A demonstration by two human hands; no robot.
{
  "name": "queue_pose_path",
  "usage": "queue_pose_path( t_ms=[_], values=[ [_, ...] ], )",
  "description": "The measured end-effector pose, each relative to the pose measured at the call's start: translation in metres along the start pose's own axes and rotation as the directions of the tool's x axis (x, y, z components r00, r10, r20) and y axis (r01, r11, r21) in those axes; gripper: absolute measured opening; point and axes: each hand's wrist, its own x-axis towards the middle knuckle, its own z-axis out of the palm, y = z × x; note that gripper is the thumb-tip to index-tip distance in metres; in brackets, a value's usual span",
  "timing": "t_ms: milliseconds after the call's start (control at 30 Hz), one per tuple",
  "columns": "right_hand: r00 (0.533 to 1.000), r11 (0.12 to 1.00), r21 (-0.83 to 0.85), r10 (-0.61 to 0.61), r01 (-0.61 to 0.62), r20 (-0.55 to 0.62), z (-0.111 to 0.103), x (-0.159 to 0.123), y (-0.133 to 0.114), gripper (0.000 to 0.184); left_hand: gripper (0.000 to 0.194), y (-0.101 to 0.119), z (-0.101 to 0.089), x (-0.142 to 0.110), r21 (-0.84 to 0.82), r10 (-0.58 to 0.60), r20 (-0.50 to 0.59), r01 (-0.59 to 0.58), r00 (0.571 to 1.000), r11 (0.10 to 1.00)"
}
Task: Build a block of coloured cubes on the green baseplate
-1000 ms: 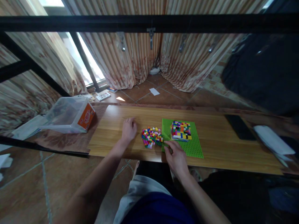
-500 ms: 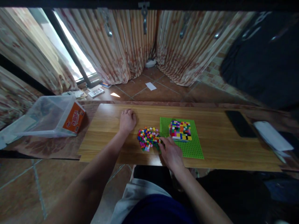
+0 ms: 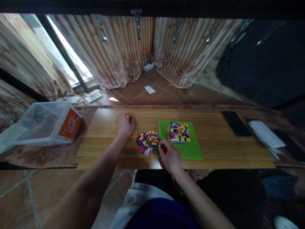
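Note:
A loose pile of small multicoloured building bricks (image 3: 147,142) lies on the wooden table. At its right edge is my right hand (image 3: 171,156), thumb and forefinger pinched around a small pale building brick, mostly hidden by the fingertips. My left hand (image 3: 126,125) rests on the tabletop behind and left of the pile, fingers curled in and nothing visible in them. Right of the pile lies a green studded baseplate (image 3: 195,148). On it stands a block-shaped build of many-coloured bricks (image 3: 179,132), just beyond my right hand.
The wooden table (image 3: 219,149) runs wide across the view. A clear plastic box (image 3: 45,121) with an orange label stands off its left end. At the right are a dark phone-like slab (image 3: 236,123) and a white flat object (image 3: 265,133). Another person's dark-clothed legs (image 3: 228,194) are at the lower right.
The view has shifted slightly, moving the scene left. My right fingertips have drawn together at the pile's right edge, beside the baseplate. My left hand stays resting on the table.

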Motion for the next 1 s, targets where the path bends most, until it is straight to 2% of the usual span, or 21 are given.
queue_pose_path(
  t_ms=[133,300,433,633,833,1000],
  values=[
    [1.000,0.982,0.190,0.025,-0.021,-0.016,-0.003,-0.001,0.002,0.020,0.024,-0.002,0.001,0.000,-0.006,0.003,-0.007,-0.003,1.000,1.000],
    [0.997,0.909,0.414,0.069,-0.044,-0.046,-0.006,-0.004,0.003,0.018,0.025,-0.001,0.001,0.001,-0.005,-0.014,-0.009,0.014,1.000,1.000],
    [0.996,0.860,0.503,0.088,-0.080,0.009,-0.005,-0.007,0.000,0.017,0.026,-0.001,-0.001,0.001,-0.005,-0.013,-0.002,0.013,1.000,1.000],
    [0.981,0.805,0.562,0.161,-0.193,0.107,0.004,-0.008,-0.002,0.021,0.024,-0.001,-0.002,0.001,-0.004,0.002,0.002,-0.002,1.000,1.000],
    [0.974,0.786,0.580,0.213,-0.215,0.072,0.009,-0.006,0.000,0.021,0.025,-0.001,-0.002,0.001,-0.010,-0.015,0.000,0.015,1.000,1.000],
    [0.986,0.859,0.493,0.164,-0.137,-0.012,0.010,-0.001,-0.004,0.021,0.026,0.000,-0.001,0.001,-0.012,-0.021,0.001,0.021,1.000,1.000]
  ],
)
